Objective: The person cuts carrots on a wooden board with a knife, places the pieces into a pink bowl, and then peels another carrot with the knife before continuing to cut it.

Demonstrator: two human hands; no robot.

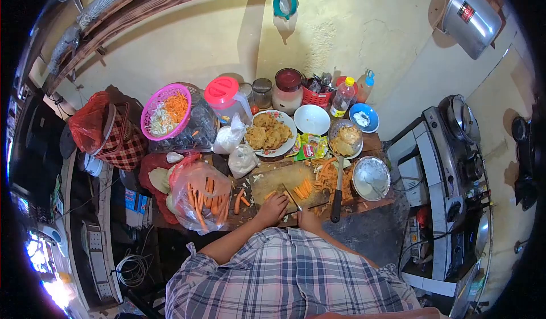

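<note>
A wooden cutting board [266, 178] lies before me on the table. My left hand [273, 208] rests on its front part, fingers curled down on a carrot [269, 194] that is mostly hidden. Close by on the right, my right hand [309, 220] is wrapped round the handle of a knife [292, 198], whose blade stands on the board between my hands. Cut carrot sticks [303, 188] lie just right of the blade. Further right is a heap of shredded carrot [335, 177]. Left of the board, loose carrots [241, 199] lie beside a clear plastic bag [187, 177] of carrots.
A black-handled utensil [336, 205] lies right of the board, near a metal bowl [387, 188] of white mixture. Behind stand a plate of fritters [269, 132], a white bowl [311, 119], a pink basket [149, 111] of shredded vegetables and a pitcher [227, 100]. A stove [441, 148] is at right.
</note>
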